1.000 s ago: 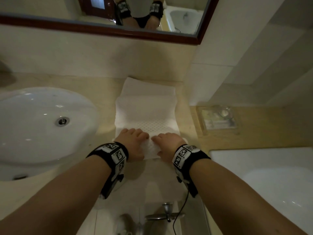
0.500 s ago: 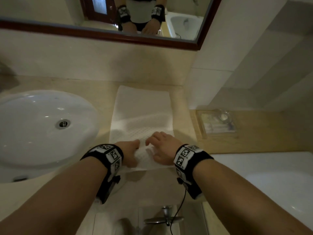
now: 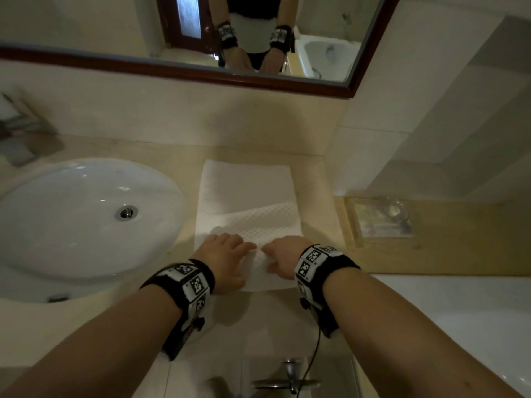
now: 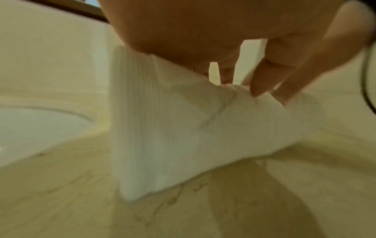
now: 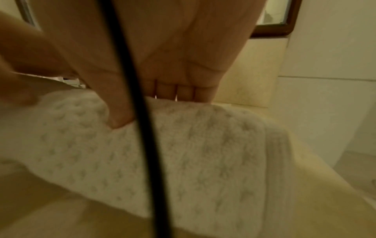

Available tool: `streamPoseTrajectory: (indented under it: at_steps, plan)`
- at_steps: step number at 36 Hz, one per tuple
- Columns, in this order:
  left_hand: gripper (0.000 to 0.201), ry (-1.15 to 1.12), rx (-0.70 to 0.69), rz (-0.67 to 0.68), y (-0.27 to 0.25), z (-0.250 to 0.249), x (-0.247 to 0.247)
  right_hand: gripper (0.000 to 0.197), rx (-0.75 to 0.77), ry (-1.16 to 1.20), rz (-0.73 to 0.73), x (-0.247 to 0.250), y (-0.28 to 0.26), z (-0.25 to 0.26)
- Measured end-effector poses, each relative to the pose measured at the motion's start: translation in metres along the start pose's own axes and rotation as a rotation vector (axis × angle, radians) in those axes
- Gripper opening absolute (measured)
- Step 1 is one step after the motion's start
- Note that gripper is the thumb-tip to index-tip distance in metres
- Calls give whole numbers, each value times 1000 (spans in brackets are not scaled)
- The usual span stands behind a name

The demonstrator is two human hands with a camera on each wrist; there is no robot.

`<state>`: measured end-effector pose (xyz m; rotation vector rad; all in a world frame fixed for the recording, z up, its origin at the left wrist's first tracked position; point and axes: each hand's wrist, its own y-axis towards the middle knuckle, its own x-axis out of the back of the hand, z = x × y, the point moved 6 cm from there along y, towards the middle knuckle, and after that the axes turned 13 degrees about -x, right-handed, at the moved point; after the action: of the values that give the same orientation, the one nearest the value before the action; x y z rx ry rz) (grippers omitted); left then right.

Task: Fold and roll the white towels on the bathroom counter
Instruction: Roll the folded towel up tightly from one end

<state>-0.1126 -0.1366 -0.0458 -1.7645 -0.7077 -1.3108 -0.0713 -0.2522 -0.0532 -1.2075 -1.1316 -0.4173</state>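
A white waffle-textured towel (image 3: pixel 247 202) lies as a long folded strip on the beige counter (image 3: pixel 172 156), to the right of the sink. Both hands are at its near end, side by side. My left hand (image 3: pixel 227 254) lies over the raised near edge, and in the left wrist view the towel (image 4: pixel 162 128) rises up under its palm (image 4: pixel 193 32). My right hand (image 3: pixel 283 258) pinches the same edge. In the right wrist view its thumb (image 5: pixel 120 119) digs into the towel (image 5: pixel 183 153) while its fingers hook over the top. The left fingertips are hidden.
A white round sink (image 3: pixel 57 219) fills the counter's left. A clear soap dish (image 3: pixel 379 219) sits on the ledge to the right, with a bathtub (image 3: pixel 474 326) below it. A mirror (image 3: pixel 115 24) hangs on the back wall. A metal handle (image 3: pixel 287 377) juts out below the counter's edge.
The far fold layers have flattened into one long strip. Both hands have stayed at the near end, which now stands up from the counter under them.
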Motion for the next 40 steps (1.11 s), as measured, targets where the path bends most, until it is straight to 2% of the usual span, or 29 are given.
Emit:
streamPoseTrajectory:
  at_steps: [2, 4, 7, 10, 12, 13, 15, 16, 19, 22, 24, 27, 29, 32, 34, 38, 40]
  plan:
    - [85, 105, -21, 50, -5, -4, -5, 34, -15, 18, 23, 0, 8, -1]
    - [90, 183, 4, 155, -6, -3, -15, 41, -18, -30, 20, 1, 13, -3]
    - [92, 160, 87, 172, -2, 5, -19, 48, 47, -128, -174, 12, 10, 0]
    - [84, 69, 116, 106, 6, 16, -12, 39, 95, 17, -381, 18, -3, 8]
    - [78, -7, 107, 98, 12, 24, -6, 33, 130, 97, -446, 15, -12, 7]
    - [75, -48, 101, 108, 16, 28, -4, 40, 140, 95, -430, 11, -13, 5]
    - [69, -143, 109, 138, 20, 35, 0, 64, 111, 40, -296, 1, -10, 0]
    - [64, -209, 120, 158, 21, 37, 2, 71, 92, 3, -243, -1, -9, -2]
    - [52, -461, 171, 215, 21, 39, 0, 62, 95, 12, -252, 6, -8, 3]
    - [53, -601, 203, 244, 16, 38, -3, 57, 74, 83, -172, 10, -7, 8]
    - [58, -542, 177, 222, 13, 37, -3, 56, 56, 80, -116, 12, -5, 6]
    - [70, -241, 42, 121, 11, 29, 7, 55, 45, 35, -24, 15, 2, 6]
    - [74, -134, -12, 62, 7, 21, 12, 57, 26, 60, 83, 16, 7, 5]
    - [86, -37, -63, 56, -2, 14, 9, 52, 17, 112, 242, 19, 15, 5]
    - [99, 50, -66, 80, -7, 13, 3, 49, 8, 131, 296, 22, 19, 6]
    - [102, 117, 38, 121, -8, 23, -5, 56, 15, 80, 218, 32, 24, 9]
    - [100, 98, 47, 109, -1, 29, -2, 57, 72, 67, 73, 39, 22, 13]
